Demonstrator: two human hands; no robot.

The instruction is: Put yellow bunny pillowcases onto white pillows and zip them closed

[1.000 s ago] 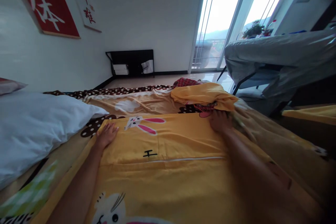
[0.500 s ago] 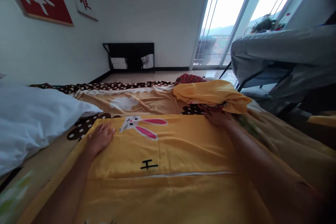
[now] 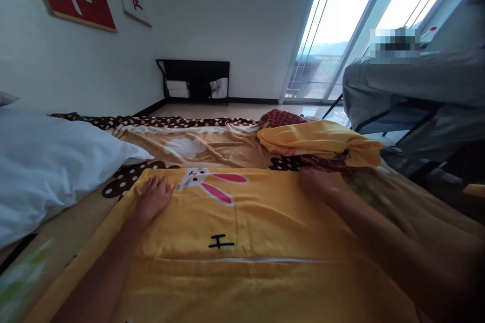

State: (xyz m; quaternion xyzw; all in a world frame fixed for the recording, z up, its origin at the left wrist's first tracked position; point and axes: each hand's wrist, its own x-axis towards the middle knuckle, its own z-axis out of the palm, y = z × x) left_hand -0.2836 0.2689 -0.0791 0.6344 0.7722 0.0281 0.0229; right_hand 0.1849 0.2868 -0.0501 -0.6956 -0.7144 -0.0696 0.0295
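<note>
Bed (image 3: 212, 144), soft yellow sheet (image 3: 246, 222) under hands (image 3: 153, 197)

One head-worn camera looks forward, low and close, along the bed (image 3: 212, 146).

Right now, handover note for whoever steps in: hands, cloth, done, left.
Left hand: flat, palm down on the far left corner of the yellow cloth. Holds nothing.
Right hand: flat on the far right corner, blurred.
Yellow cloth lies spread on the bed, rabbit print near its far edge; a zipper line runs across it.
A bunched yellow bundle lies beyond the right hand; white pillow at left.
Done: far part looks flat.
Left: likely the bundle, not yet laid out.
</note>
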